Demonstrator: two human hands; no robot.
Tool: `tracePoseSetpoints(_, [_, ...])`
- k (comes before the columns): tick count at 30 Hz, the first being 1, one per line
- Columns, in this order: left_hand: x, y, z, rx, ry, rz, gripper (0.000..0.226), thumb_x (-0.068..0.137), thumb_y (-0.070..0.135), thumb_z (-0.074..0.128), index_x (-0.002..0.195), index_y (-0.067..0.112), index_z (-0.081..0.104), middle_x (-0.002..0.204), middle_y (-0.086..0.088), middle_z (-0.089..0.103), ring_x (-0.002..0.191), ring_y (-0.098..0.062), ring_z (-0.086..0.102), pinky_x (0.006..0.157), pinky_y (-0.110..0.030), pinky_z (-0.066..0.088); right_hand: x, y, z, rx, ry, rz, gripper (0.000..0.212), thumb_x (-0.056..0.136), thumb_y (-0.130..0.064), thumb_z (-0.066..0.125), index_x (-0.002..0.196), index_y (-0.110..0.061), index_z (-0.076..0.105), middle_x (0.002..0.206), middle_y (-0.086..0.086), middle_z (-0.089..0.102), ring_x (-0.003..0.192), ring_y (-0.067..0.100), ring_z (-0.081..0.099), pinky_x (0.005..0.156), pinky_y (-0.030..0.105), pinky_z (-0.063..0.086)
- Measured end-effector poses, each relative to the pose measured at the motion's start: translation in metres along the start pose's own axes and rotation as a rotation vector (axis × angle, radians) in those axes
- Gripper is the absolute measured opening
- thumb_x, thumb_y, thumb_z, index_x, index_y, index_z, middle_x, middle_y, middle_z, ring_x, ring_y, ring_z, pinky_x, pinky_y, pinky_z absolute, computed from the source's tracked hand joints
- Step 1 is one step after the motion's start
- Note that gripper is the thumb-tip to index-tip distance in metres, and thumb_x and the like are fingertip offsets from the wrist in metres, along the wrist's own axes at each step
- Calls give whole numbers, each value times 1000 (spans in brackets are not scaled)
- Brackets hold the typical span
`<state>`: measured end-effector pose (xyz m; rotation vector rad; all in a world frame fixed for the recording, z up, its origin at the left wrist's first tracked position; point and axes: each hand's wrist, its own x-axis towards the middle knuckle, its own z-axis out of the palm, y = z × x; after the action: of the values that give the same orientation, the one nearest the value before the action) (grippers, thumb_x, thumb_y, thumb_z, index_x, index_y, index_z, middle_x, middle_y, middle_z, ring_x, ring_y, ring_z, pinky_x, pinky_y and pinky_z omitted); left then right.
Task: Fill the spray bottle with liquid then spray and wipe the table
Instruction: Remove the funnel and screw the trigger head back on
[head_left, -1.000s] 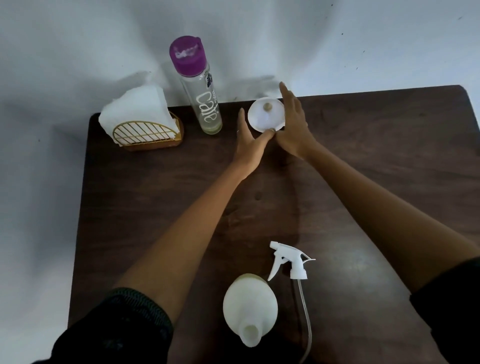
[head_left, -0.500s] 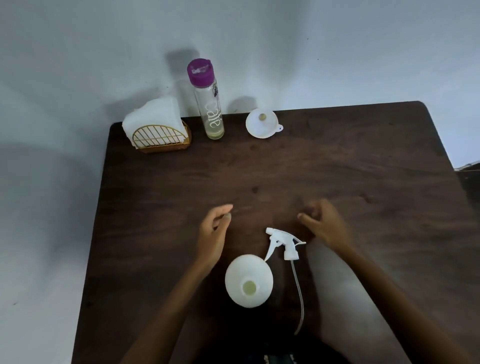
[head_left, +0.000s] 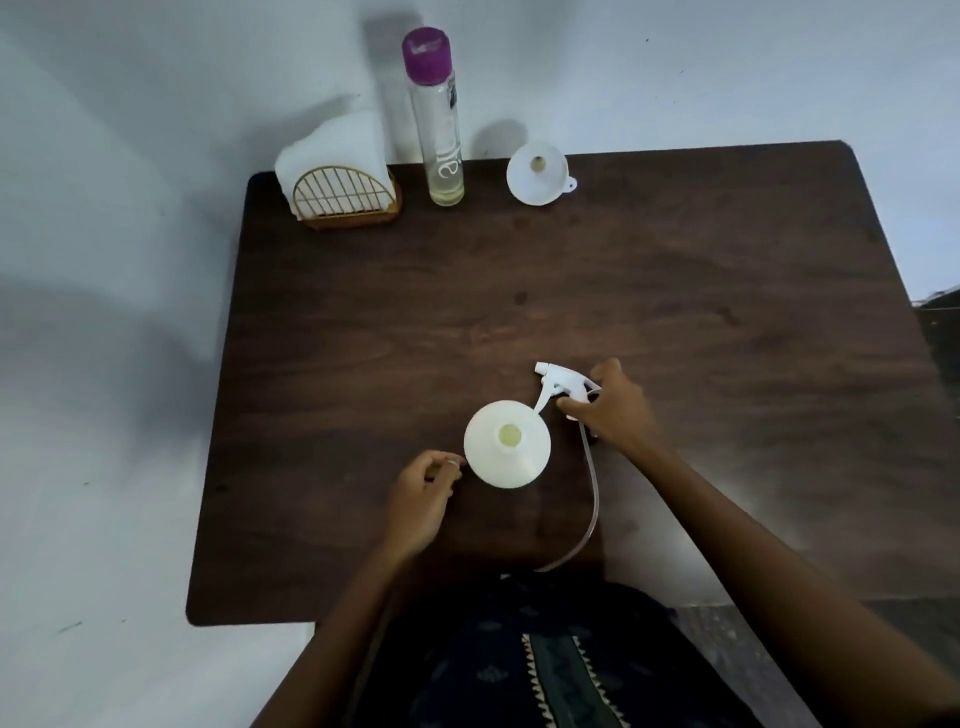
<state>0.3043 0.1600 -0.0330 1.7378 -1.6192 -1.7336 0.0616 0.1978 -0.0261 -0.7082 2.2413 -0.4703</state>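
Lying just right of the open bottle, the spray top is gripped by the right hand; its tube trails toward the person. The left hand is loosely curled, holding nothing, just left of the bottle.

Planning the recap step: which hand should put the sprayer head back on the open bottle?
Right. The right hand already grips the sprayer head just beside the open spray bottle. The left hand holds nothing, fingers loosely curled by the bottle's base, likely better for steadying it.
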Motion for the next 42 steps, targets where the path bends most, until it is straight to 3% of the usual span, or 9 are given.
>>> tracePoseSetpoints(4, [-6, -13, 1, 148, -188, -47, 13, 93, 17, 58, 84, 15, 68, 85, -4, 69, 82, -17, 63, 78, -34, 49, 1, 2, -1, 83, 8, 22, 40, 72, -27, 76, 98, -12, 50, 90, 4, 61, 75, 26, 66, 67, 46, 59])
tracePoseSetpoints(11, [-24, -19, 18, 334, -461, -62, 27, 87, 39, 64, 85, 13, 72, 83, -1, 72, 78, -13, 66, 74, -29, 52, 0, 11, -9, 199, -19, 53, 36, 76, -23, 77, 96, -14, 49, 95, 8, 63, 53, 14, 61, 38, 19, 50])
tracePoseSetpoints(16, [-31, -8, 24, 443, -618, -58, 27, 85, 40, 67, 77, 16, 75, 79, -1, 75, 75, -23, 70, 75, -36, 57, -8, 12, -22, 310, -22, 64, 35, 77, -23, 76, 99, -11, 52, 97, 11, 66, 56, 14, 64, 43, 21, 52])
tracePoseSetpoints(19, [-34, 8, 23, 528, -649, -15, 27, 87, 39, 64, 72, 18, 74, 71, 8, 74, 62, -14, 66, 80, -41, 58, -11, 8, -37, 362, -13, 72, 36, 78, -24, 77, 102, -11, 52, 100, 13, 67, 58, 15, 65, 49, 24, 54])
tracePoseSetpoints(24, [-47, 52, 15, 546, -700, 88, 21, 84, 37, 66, 80, 19, 77, 71, 11, 74, 62, -8, 63, 83, -41, 55, -20, -8, -72, 444, 37, 32, 41, 81, -29, 73, 109, -10, 52, 105, 16, 67, 68, 19, 67, 62, 30, 58])
tracePoseSetpoints(30, [-66, 100, 3, 686, -608, 329, 7, 81, 32, 69, 85, 32, 75, 77, 18, 73, 73, 8, 63, 81, -31, 54, -43, -38, -116, 738, 83, -113, 47, 82, -26, 72, 119, -8, 50, 99, 13, 68, 72, 17, 64, 58, 26, 52])
tracePoseSetpoints(35, [-69, 114, 7, 709, -283, 767, 14, 85, 34, 62, 91, 34, 74, 92, 14, 73, 91, 1, 56, 78, -9, 31, -64, -70, -144, 988, 98, -224, 38, 86, -25, 68, 116, -7, 53, 92, 9, 67, 69, 15, 64, 57, 22, 51])
tracePoseSetpoints(37, [-62, 110, 12, 674, -181, 911, 22, 83, 42, 56, 94, 38, 74, 98, 17, 71, 97, -3, 53, 85, -16, 29, -71, -81, -151, 1061, 98, -248, 32, 85, -24, 68, 110, -9, 55, 91, 9, 67, 68, 14, 66, 58, 22, 52])
tracePoseSetpoints(42, [-43, 89, 18, 543, 109, 984, 20, 85, 42, 55, 94, 44, 73, 91, 20, 67, 97, -4, 43, 84, -30, 28, -82, -98, -159, 1141, 120, -315, 23, 86, -21, 67, 102, -9, 56, 83, 6, 66, 59, 11, 65, 55, 20, 51])
